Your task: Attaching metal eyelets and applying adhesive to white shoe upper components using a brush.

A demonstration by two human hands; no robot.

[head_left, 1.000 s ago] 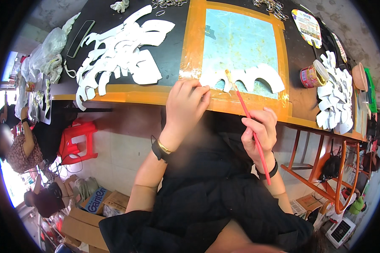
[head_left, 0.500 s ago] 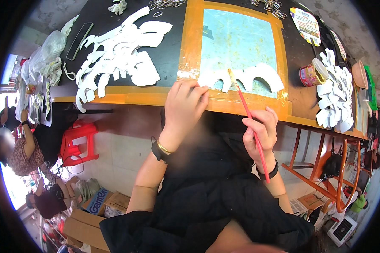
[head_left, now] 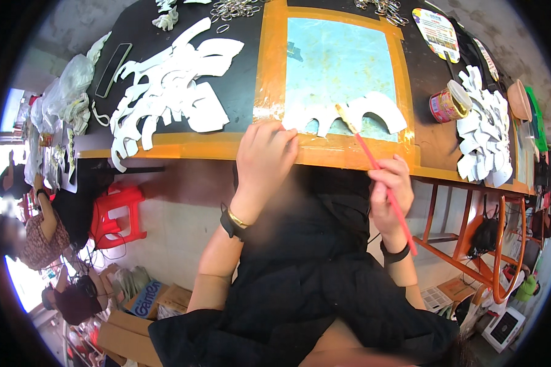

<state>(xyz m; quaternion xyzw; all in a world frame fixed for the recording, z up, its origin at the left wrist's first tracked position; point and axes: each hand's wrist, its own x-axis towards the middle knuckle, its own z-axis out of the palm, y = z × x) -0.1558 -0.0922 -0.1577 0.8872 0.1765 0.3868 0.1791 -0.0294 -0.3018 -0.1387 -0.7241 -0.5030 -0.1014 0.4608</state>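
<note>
A white arched cut-out strip with scalloped lower edges lies along the front of a pale blue sheet. My left hand is closed at the strip's left end, its curled fingertips pinching that end at the table edge. Between the fingers of my right hand, a thin red-handled brush slants up to the left. Its yellowish bristles touch the strip near the middle. What lies under my left fingers is hidden.
Left is a pile of white cut-outs, with a phone beyond. Right stand an open tin and more white pieces. Metal rings lie at the back. A red stool and an orange chair flank me below the table.
My right hand has moved a little to the right and down with the brush, whose tip has shifted slightly right along the strip. My left hand stays at the strip's left end.
</note>
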